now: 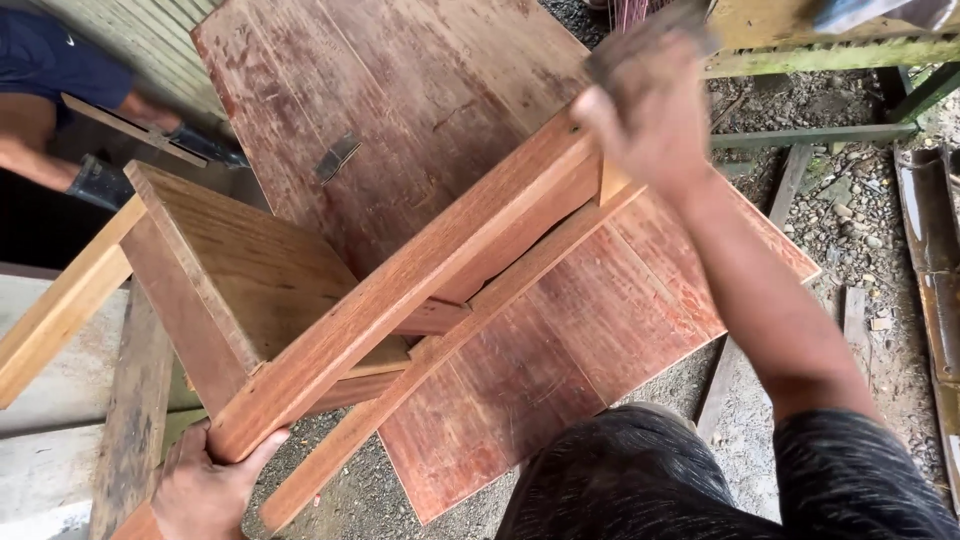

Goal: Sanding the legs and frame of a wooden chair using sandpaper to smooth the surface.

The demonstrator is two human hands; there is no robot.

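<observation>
A reddish wooden frame piece made of long rails lies tilted across a large red plywood sheet. My left hand grips the near end of the upper rail at the bottom left. My right hand, blurred by motion, is raised over the far end of the rail and closed on a dark object whose shape I cannot make out. A lighter wooden panel is joined to the frame on the left.
Another person's arm with dark gloves holds a thin strip at the upper left. A pale plank juts out on the left. Gravel ground with scrap boards and a green metal frame lies to the right.
</observation>
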